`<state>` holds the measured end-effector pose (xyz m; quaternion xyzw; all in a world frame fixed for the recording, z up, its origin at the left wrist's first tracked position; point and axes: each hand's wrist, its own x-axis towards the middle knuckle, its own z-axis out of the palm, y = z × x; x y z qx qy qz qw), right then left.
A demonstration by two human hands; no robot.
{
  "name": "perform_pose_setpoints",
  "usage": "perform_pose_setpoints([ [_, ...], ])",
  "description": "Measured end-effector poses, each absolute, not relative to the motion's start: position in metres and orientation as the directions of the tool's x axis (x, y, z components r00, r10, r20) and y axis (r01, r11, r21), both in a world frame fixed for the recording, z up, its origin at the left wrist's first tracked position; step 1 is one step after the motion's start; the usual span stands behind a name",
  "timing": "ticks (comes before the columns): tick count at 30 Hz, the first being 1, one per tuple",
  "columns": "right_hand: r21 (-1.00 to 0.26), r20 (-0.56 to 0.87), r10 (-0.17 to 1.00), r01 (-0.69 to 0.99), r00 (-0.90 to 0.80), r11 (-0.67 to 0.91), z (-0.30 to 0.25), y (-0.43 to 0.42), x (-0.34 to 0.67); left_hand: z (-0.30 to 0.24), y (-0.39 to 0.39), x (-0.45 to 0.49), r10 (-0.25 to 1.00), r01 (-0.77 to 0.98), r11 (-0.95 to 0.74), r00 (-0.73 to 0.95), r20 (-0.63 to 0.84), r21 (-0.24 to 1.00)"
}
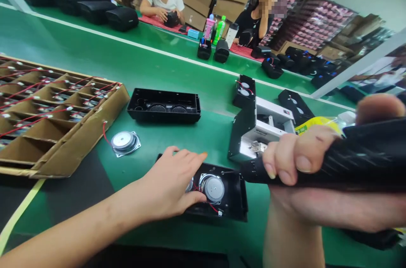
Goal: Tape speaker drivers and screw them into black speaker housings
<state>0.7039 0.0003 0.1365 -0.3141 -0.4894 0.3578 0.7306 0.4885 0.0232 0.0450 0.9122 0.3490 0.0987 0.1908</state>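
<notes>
My right hand [304, 162] is wrapped round a black electric screwdriver [364, 158], blurred at the right. Its thin bit points left, over the right part of a black speaker housing [236, 194]. Inside this housing sit two round speaker drivers; the right one [214, 188] shows whole, with red wires and a white plug [220, 213] beside it. Over the left part of the housing lies my left hand [177, 181], fingers stretched and thumb apart, hiding most of the other driver. Whether the fingers press on the housing, I cannot tell.
A loose driver [124, 143] lies left of a second housing [163, 107]. At the left stands a divided cardboard box [79, 149] of wired drivers. A screw feeder [266, 126] stands right of centre. Across the bench are two people, bottles [219, 30] and several black speakers [122, 18].
</notes>
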Motion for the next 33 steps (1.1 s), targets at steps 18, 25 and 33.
perform_pose_setpoints([
  [18,-0.829,0.469,0.872,-0.27,0.141,0.49,0.075,0.035,0.659,0.042,0.03,0.506,0.717,0.669,-0.651,0.698,0.001,0.358],
  [25,-0.833,0.447,0.887,-0.309,0.114,0.46,0.074,0.036,0.657,0.041,0.031,0.506,0.716,0.669,-0.65,0.698,-0.004,0.361],
  [33,-0.839,0.451,0.886,-0.286,0.108,0.462,0.072,0.038,0.655,0.04,0.032,0.506,0.711,0.664,-0.658,0.703,0.002,0.355],
])
